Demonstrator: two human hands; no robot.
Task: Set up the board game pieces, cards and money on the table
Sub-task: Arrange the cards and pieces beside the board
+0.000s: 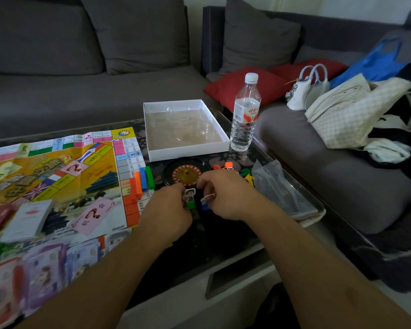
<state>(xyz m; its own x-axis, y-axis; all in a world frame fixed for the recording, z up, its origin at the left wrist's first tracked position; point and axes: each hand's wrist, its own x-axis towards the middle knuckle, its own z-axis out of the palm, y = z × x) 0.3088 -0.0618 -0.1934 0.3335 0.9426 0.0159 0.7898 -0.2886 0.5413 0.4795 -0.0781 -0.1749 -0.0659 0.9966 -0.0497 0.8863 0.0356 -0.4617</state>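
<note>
We look down on a dark desk (223, 233) with both hands at its middle. The left hand (169, 207) pinches a cardboard figure pawn on a green stand (189, 198), its fingers curled round the figure. The right hand (226, 195) pinches a second figure pawn on a blue stand (207, 201), held tilted just beside the first; whether the two pawns touch we cannot tell. Directly behind the hands lies a small black roulette wheel (184, 173). To its left, orange, blue and green bars (142, 180) rest side by side at the edge of the game board (57, 176), a paper sheet spread over the left of the desk. On the board sit a white card deck (27, 220) and a pink card (94, 214); play money (45, 269) is laid along its near edge. Loose coloured pieces (233, 169) lie to the right of the wheel, next to a clear plastic bag (278, 186). Behind the wheel stands the open white box (185, 129) with a transparent insert, and a water bottle (244, 115) stands upright just to its right. A grey sofa (105, 79) with bags (342, 108) borders the desk.
</note>
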